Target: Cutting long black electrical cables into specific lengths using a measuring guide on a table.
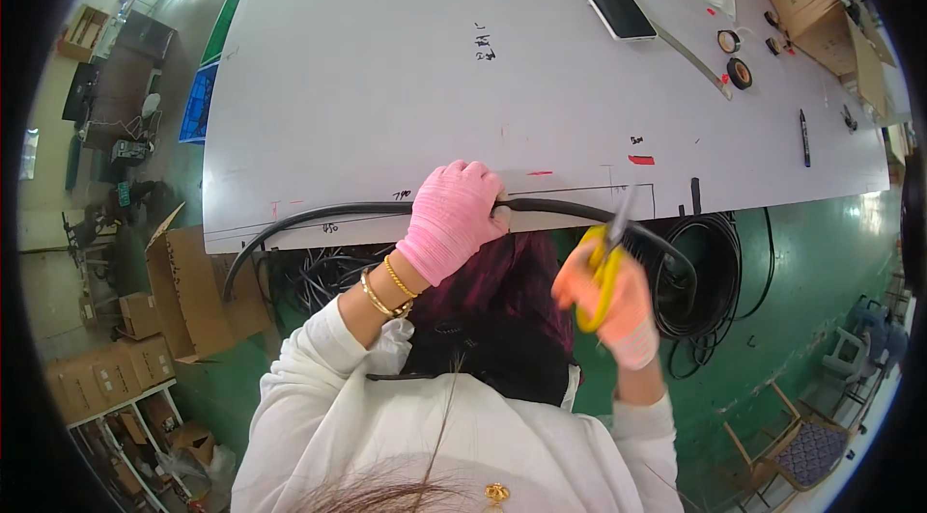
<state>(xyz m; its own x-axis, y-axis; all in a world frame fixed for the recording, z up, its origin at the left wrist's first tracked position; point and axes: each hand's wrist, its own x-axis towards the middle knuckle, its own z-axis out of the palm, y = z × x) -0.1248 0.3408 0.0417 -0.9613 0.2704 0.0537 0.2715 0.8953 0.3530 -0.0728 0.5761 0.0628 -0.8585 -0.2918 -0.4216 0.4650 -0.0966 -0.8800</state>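
A thick black cable (333,213) runs along the near edge of the white table (357,98), its ends drooping past the edge on both sides. My left hand (450,221), in a pink knit glove, is closed around the cable near its middle. In my right hand (626,301), gloved in orange and pink and a little blurred, is a pair of scissors (605,279) with yellow handles. Their blades point up and away, overlapping the right stretch of cable in view. Whether the blades touch it I cannot tell.
Coiled black cable (729,267) sits below the table's right edge, and an open cardboard box (198,286) stands at the left. On the table lie a tablet-like device (608,1), a steel ruler (690,57), tape rolls (739,74) and a black marker (804,138).
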